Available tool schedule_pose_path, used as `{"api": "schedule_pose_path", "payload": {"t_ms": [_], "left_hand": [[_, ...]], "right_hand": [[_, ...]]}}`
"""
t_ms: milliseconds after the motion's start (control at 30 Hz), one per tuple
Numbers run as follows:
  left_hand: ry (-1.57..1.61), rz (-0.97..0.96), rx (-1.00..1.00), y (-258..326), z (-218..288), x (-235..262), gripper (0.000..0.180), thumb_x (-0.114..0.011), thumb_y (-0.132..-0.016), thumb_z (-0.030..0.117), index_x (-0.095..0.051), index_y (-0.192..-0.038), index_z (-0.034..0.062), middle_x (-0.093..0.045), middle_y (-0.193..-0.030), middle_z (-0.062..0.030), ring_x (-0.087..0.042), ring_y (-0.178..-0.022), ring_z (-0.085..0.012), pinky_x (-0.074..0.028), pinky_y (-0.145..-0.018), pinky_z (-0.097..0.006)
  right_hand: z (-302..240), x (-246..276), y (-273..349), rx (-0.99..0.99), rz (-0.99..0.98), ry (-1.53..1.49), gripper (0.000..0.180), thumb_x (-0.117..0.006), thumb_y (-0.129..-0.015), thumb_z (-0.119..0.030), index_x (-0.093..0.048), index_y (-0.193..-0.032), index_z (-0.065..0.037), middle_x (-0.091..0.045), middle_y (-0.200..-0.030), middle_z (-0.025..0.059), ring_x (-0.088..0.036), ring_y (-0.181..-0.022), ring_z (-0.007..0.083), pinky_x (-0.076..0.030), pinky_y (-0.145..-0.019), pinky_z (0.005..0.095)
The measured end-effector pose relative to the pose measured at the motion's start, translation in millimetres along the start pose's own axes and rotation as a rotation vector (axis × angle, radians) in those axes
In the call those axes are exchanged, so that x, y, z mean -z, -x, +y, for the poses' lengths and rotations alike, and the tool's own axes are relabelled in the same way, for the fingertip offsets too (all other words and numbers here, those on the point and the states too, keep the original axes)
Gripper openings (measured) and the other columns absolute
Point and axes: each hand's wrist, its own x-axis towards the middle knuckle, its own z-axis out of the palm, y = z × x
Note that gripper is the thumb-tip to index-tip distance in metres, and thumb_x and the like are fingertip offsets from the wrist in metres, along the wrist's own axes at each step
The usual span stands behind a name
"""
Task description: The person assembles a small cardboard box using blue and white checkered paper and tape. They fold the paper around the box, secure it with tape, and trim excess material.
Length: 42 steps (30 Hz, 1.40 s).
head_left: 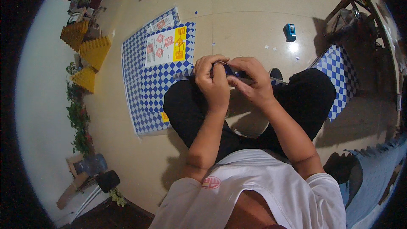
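White shirt fabric point(254, 186) fills the foreground, with black-trousered crossed legs point(186, 110) beyond it. Above the knees, the left hand point(213, 82) and right hand point(250, 80) pinch a small blue-and-white checkered paper piece point(231, 70) between their fingertips. Left of the hands a large checkered sheet point(146, 89) lies on the floor; a blue tape dispenser point(290, 32) sits beyond them, well apart.

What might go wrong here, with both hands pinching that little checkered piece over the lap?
1. The left hand and right hand grip the small blue-and-white checkered piece only by its edges above the knees; it might slip or crease.
2. Small white scraps lie on the floor, so bits may get lost.
3. The blue tape dispenser sits beyond the knees, needing a stretch to reach.
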Motion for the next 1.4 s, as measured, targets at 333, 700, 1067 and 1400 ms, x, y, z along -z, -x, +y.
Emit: {"api": "schedule_pose_path", "payload": {"t_ms": [333,700,1067,1400], "left_hand": [[0.145,-0.476,0.035,-26,7,24,0.015,-0.071,-0.091,0.011,-0.069,-0.102,0.0015,-0.072,-0.099,-0.008,-0.065,-0.098,-0.0178,-0.049,-0.09,-0.031],[0.146,-0.51,-0.055,-30,22,20,0.018,-0.076,-0.087,0.012,-0.067,-0.1,0.0015,-0.073,-0.104,-0.0081,-0.066,-0.095,-0.0151,-0.053,-0.085,-0.028],[0.001,-0.468,-0.25,-59,28,28,0.028,-0.077,-0.087,0.019,-0.067,-0.11,0.006,-0.071,-0.108,-0.008,-0.068,-0.096,-0.0203,-0.053,-0.085,-0.032],[-0.219,-0.496,-0.239,-83,46,9,0.028,-0.076,-0.085,0.008,-0.067,-0.111,0.004,-0.073,-0.103,-0.0085,-0.068,-0.095,-0.0179,-0.052,-0.086,-0.031]], "right_hand": [[16,-1,13,-0.087,0.114,-0.075,0.048,-0.075,-0.075,0.004,-0.071,-0.12,-0.014,-0.07,-0.121,0.0102,-0.068,-0.107,0.0288,-0.052,-0.091,0.0374],[15,3,11,0.097,0.208,0.118,0.046,-0.072,-0.077,0.002,-0.074,-0.118,-0.017,-0.072,-0.116,0.0098,-0.07,-0.103,0.0287,-0.053,-0.087,0.0377],[2,3,-24,0.146,0.25,0.004,0.039,-0.072,-0.079,0.003,-0.074,-0.114,-0.013,-0.072,-0.114,0.0115,-0.07,-0.102,0.0278,-0.054,-0.088,0.0359],[23,-17,-33,-0.132,0.341,-0.531,0.031,-0.065,-0.088,0.01,-0.071,-0.114,-0.004,-0.068,-0.124,0.0139,-0.065,-0.113,0.0226,-0.052,-0.098,0.033]]}}
